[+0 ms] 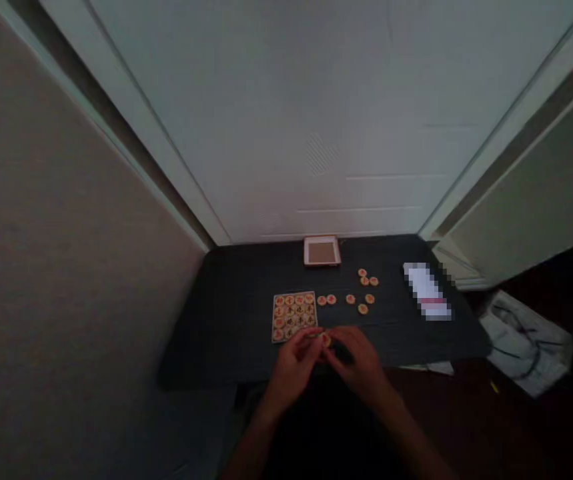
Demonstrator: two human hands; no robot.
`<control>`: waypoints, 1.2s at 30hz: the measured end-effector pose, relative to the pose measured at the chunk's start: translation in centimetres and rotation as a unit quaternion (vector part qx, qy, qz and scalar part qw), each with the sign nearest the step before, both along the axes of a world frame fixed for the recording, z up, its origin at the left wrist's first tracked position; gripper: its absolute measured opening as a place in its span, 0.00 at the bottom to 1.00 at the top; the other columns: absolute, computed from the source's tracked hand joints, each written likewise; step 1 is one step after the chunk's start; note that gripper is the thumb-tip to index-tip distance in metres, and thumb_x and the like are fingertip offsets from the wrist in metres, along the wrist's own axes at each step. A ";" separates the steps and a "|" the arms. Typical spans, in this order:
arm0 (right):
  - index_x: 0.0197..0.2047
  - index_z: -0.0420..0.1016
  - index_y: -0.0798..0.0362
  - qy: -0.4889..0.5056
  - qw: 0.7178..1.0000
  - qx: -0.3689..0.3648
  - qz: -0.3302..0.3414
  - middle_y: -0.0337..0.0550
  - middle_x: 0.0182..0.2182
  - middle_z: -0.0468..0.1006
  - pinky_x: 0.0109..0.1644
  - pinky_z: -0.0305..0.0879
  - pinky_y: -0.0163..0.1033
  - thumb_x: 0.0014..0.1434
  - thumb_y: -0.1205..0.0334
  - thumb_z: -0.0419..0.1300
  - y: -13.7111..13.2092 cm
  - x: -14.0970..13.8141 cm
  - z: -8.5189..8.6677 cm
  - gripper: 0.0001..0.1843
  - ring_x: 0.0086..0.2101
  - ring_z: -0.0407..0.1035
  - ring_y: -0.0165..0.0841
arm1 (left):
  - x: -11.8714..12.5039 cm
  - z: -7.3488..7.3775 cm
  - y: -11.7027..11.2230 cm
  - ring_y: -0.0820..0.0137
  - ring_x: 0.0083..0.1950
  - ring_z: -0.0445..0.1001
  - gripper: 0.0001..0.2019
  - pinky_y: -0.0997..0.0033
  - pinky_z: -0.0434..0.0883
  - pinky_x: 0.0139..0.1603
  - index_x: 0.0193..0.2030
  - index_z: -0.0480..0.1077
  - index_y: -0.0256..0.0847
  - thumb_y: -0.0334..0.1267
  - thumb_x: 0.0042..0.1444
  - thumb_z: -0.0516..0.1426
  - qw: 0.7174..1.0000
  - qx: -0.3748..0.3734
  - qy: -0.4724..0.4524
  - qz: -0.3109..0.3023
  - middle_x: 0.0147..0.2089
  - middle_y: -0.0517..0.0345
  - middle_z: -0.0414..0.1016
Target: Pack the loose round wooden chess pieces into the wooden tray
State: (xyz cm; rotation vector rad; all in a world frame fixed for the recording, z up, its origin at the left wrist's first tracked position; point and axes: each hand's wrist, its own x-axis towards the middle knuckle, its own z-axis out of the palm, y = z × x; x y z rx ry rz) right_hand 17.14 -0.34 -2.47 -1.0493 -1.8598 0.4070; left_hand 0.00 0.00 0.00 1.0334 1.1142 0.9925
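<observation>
My left hand and my right hand meet at the near edge of the table. Between their fingertips is a round Chinese chess piece with a red character; both hands pinch it. Just beyond my left hand lies a square tray, filled with rows of pieces marked in red and black. My left hand hides its near right corner. To the right of the tray, two pieces sit side by side, and several more loose pieces are scattered further right.
A shallow box or lid with a pale rim rests at the back of the dark table, against a white door. A blurred-out white object lies at the right. Papers are on the floor beyond the table's right end.
</observation>
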 end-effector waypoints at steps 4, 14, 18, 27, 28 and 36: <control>0.54 0.74 0.48 0.007 1.000 -0.003 0.005 0.47 0.43 0.80 0.48 0.75 0.46 0.64 0.66 0.62 -0.2 -0.4 -0.4 0.15 0.43 0.75 0.39 | 0.3 -1.1 0.0 0.62 0.43 0.83 0.15 0.68 0.78 0.44 0.47 0.75 0.39 0.46 0.58 0.64 1.000 -0.001 0.004 0.007 0.41 0.52 0.84; 0.57 0.74 0.46 0.027 0.999 -0.036 0.003 0.47 0.45 0.80 0.49 0.75 0.46 0.65 0.65 0.62 0.0 -1.1 -2.7 0.18 0.44 0.75 0.39 | -0.5 -0.9 0.0 0.62 0.45 0.83 0.14 0.65 0.78 0.46 0.47 0.76 0.40 0.47 0.61 0.60 0.999 0.008 0.033 -0.012 0.45 0.51 0.84; 0.56 0.75 0.46 0.031 0.998 -0.050 -0.002 0.47 0.45 0.80 0.49 0.75 0.45 0.64 0.65 0.63 0.2 -1.1 -3.0 0.17 0.44 0.75 0.39 | -0.4 -1.3 -0.1 0.61 0.47 0.82 0.14 0.65 0.78 0.48 0.50 0.73 0.41 0.46 0.63 0.59 1.000 0.006 0.014 -0.019 0.47 0.51 0.83; 0.53 0.77 0.47 0.042 0.996 -0.079 0.002 0.47 0.43 0.80 0.47 0.76 0.44 0.63 0.65 0.63 0.5 -1.0 -3.8 0.14 0.43 0.75 0.39 | -0.3 -2.3 -0.1 0.63 0.46 0.83 0.12 0.67 0.78 0.48 0.48 0.73 0.42 0.46 0.62 0.60 1.000 -0.008 0.006 -0.001 0.46 0.53 0.84; 0.53 0.77 0.47 0.043 0.996 -0.078 0.007 0.47 0.43 0.80 0.47 0.76 0.44 0.63 0.65 0.63 0.5 -1.0 -3.8 0.15 0.43 0.75 0.39 | -0.3 -2.5 -0.1 0.63 0.46 0.83 0.12 0.67 0.78 0.48 0.48 0.73 0.42 0.46 0.62 0.60 1.000 -0.007 0.008 -0.002 0.46 0.53 0.84; 0.56 0.74 0.46 0.051 0.996 -0.070 0.031 0.46 0.42 0.80 0.46 0.75 0.44 0.60 0.70 0.62 0.5 -1.2 -2.8 0.21 0.42 0.75 0.38 | -0.7 -3.2 -0.2 0.64 0.46 0.82 0.11 0.66 0.76 0.51 0.49 0.74 0.42 0.44 0.64 0.58 0.998 0.021 0.055 -0.003 0.49 0.52 0.82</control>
